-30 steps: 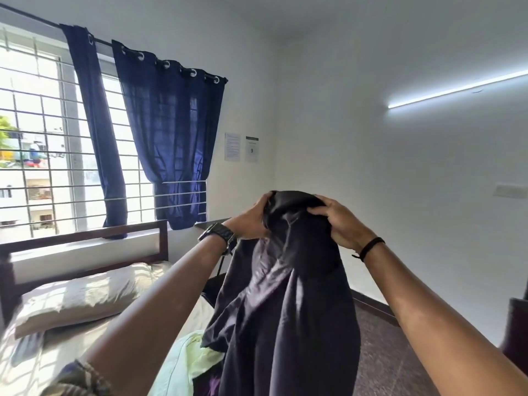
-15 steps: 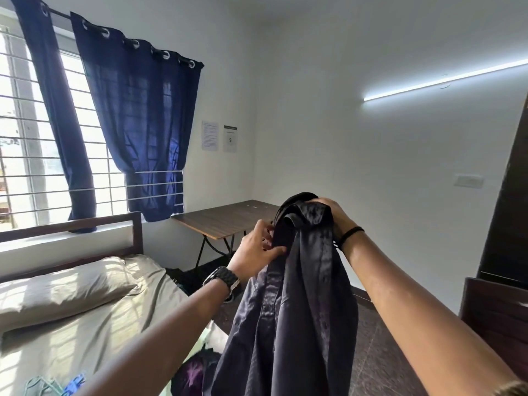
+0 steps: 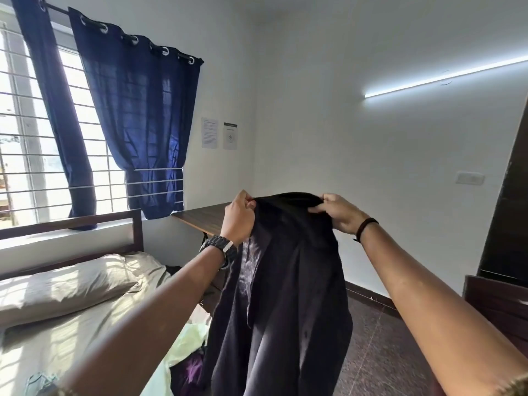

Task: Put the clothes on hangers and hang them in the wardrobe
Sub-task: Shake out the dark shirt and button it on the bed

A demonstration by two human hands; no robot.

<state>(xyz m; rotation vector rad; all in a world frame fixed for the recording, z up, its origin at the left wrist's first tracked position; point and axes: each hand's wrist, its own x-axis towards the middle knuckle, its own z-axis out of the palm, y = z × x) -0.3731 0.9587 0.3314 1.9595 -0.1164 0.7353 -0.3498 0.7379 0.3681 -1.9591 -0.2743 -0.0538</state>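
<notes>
— While both hands hold it up like that, where exactly is the shirt?

— From the head camera: the dark shirt (image 3: pixel 281 287) hangs in the air in front of the person, above the foot corner of the bed (image 3: pixel 71 332) and in front of the wooden worktop (image 3: pixel 200 217) by the wall. The left hand (image 3: pixel 238 220) pinches one end of the top edge with curled fingers (image 3: pixel 248 202); the right hand (image 3: pixel 338 212) grips the other end, fingers folded over the cloth. No hanger shows, and I can't tell whether one sits inside the fabric.

— How should this step go?

— I'd judge they are spreading the shoulders. Keep the top edge taut and level, hands at the two shoulder seams, so the body falls straight and a hanger can seat without bunching. The loose clothes (image 3: pixel 188 341) on the bed's edge lie just under the hem; lift clear of them.

— What has changed from half a second back?

— The hands were close together then, the collar bunched between them. Now they have drawn apart and the top edge is stretched flat. The view has also swung slightly left, so the curtain (image 3: pixel 137 115) sits nearer the middle.
</notes>
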